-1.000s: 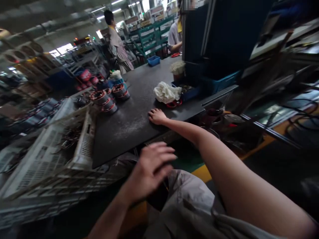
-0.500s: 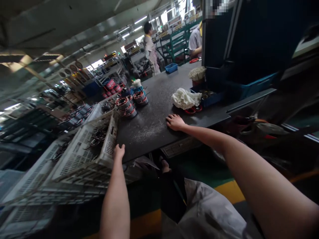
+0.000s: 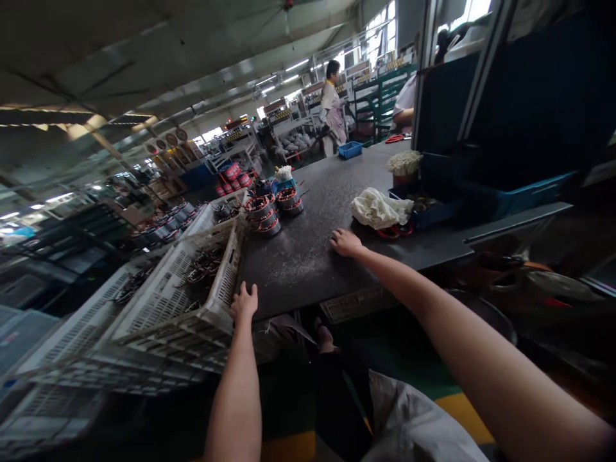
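Observation:
My left hand (image 3: 244, 301) is at the near left corner of the dark worktable (image 3: 283, 282), beside the end wall of a white plastic crate (image 3: 222, 289). Its fingers are apart and nothing shows in them. My right hand (image 3: 346, 243) rests on the tabletop with its fingers spread, holding nothing. Beyond it lies a crumpled white cloth (image 3: 380, 208), with red-handled scissors (image 3: 397, 231) partly under it. Stacked motor stators (image 3: 263, 217) with red-edged windings stand at the table's left edge. Dark coiled parts (image 3: 205, 266) lie in the crate.
A small blue bin (image 3: 350, 150) sits on the far part of the table. Toward the right are a bundle of pale strands (image 3: 404, 163), a larger blue bin (image 3: 524, 199) and a dark panel (image 3: 520, 90). One co-worker (image 3: 333, 106) stands beyond the table; another person's arm (image 3: 404, 117) shows behind the panel.
My view has swung left, so the table and crates appear farther right. The left hand's fingers look more spread; the right hand stays on the tabletop.

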A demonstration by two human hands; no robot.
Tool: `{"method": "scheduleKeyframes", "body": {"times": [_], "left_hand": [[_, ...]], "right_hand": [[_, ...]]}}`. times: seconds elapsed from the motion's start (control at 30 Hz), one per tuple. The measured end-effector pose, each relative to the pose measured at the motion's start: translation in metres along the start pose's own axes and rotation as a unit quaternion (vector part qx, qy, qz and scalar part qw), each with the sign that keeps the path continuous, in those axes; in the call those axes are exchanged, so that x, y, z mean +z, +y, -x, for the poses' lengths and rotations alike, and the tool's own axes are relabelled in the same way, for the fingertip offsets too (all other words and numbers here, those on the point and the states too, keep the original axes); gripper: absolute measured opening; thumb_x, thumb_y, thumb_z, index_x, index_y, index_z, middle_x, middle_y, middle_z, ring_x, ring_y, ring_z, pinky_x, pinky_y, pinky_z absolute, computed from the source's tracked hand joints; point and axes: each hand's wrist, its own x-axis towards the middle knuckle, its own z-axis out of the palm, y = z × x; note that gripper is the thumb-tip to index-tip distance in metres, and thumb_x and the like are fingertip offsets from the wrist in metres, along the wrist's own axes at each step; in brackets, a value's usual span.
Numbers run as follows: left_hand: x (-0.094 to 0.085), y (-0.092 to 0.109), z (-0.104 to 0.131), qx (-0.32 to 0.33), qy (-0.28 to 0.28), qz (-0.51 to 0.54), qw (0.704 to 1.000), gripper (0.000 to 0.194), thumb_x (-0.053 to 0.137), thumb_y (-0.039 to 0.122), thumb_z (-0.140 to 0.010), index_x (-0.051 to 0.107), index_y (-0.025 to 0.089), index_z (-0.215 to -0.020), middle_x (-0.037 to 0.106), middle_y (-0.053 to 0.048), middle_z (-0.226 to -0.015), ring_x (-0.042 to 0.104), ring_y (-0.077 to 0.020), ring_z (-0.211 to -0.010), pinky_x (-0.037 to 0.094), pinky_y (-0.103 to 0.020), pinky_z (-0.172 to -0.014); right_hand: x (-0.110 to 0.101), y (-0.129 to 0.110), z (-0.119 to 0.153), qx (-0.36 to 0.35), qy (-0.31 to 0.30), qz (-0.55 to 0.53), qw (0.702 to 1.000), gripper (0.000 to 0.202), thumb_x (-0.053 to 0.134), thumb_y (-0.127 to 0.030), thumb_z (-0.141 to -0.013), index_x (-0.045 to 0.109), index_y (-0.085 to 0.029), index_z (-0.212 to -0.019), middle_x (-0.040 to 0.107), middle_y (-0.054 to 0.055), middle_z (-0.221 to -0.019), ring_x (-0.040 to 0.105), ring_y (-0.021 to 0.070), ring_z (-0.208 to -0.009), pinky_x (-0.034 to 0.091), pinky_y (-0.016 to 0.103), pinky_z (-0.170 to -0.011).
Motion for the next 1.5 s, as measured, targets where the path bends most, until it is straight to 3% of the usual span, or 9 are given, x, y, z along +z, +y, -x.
{"method": "scheduleKeyframes", "body": {"times": [0.1,0.23,0.67,0.8,0.9,1.0,1.5], "left_hand": [[0.0,-0.002,0.003,-0.011,0.0,0.002,1.0,0.062,0.03,0.061,-0.099,0.029,0.03,-0.152,0.051,-0.018,-0.131,0.054,-0.038,-0.116,0.044,-0.051,-0.097],[0.001,-0.006,0.004,-0.01,-0.003,0.008,1.0,0.061,0.03,0.06,-0.099,0.029,0.03,-0.152,0.054,-0.017,-0.127,0.056,-0.0362,-0.114,0.044,-0.048,-0.097],[-0.001,-0.01,0.007,-0.003,0.006,0.021,1.0,0.057,0.029,0.053,-0.101,0.033,0.026,-0.151,0.055,-0.019,-0.127,0.059,-0.0348,-0.111,0.046,-0.046,-0.095],[-0.004,-0.012,-0.004,-0.043,-0.003,0.048,0.998,0.064,0.025,0.056,-0.101,0.028,0.019,-0.153,0.058,-0.02,-0.125,0.059,-0.0351,-0.112,0.047,-0.046,-0.094],[-0.008,-0.013,-0.017,-0.067,-0.02,0.055,0.996,0.069,0.018,0.054,-0.101,0.045,0.005,-0.142,0.061,-0.023,-0.119,0.06,-0.0377,-0.109,0.05,-0.047,-0.09],[-0.009,-0.013,-0.023,-0.063,-0.033,0.054,0.996,0.068,0.021,0.052,-0.101,0.063,0.004,-0.122,0.062,-0.023,-0.117,0.06,-0.0381,-0.11,0.05,-0.046,-0.091],[-0.005,-0.015,-0.009,-0.055,0.005,0.026,0.998,0.055,0.034,0.047,-0.101,0.068,0.005,-0.11,0.065,-0.023,-0.109,0.064,-0.0349,-0.103,0.052,-0.041,-0.084]], "right_hand": [[0.016,-0.004,0.006,0.002,0.008,0.0,1.0,0.054,0.03,-0.041,-0.101,0.043,-0.009,-0.142,0.033,0.018,-0.151,0.026,0.0302,-0.141,0.021,0.043,-0.115],[0.026,-0.004,0.01,-0.005,0.02,-0.001,1.0,0.053,0.03,-0.04,-0.101,0.043,-0.011,-0.143,0.032,0.018,-0.152,0.026,0.0296,-0.141,0.02,0.042,-0.116],[0.022,-0.008,0.008,0.002,0.014,0.016,1.0,0.054,0.03,-0.042,-0.101,0.044,-0.012,-0.144,0.033,0.016,-0.152,0.027,0.0281,-0.142,0.021,0.04,-0.116],[0.021,-0.009,0.01,-0.002,0.017,0.011,1.0,0.054,0.031,-0.041,-0.1,0.043,-0.011,-0.144,0.033,0.016,-0.152,0.027,0.0279,-0.142,0.021,0.04,-0.116],[0.021,-0.009,0.009,0.0,0.02,0.004,1.0,0.055,0.031,-0.042,-0.1,0.044,-0.011,-0.144,0.033,0.016,-0.152,0.026,0.0278,-0.142,0.02,0.04,-0.117],[0.02,-0.009,0.008,0.003,0.017,-0.001,1.0,0.055,0.031,-0.042,-0.1,0.044,-0.011,-0.144,0.032,0.017,-0.152,0.026,0.0278,-0.142,0.02,0.041,-0.117],[0.024,-0.007,0.007,0.002,0.023,-0.006,1.0,0.051,0.032,-0.039,-0.1,0.046,-0.014,-0.143,0.034,0.015,-0.152,0.027,0.0261,-0.142,0.019,0.038,-0.117]]}}
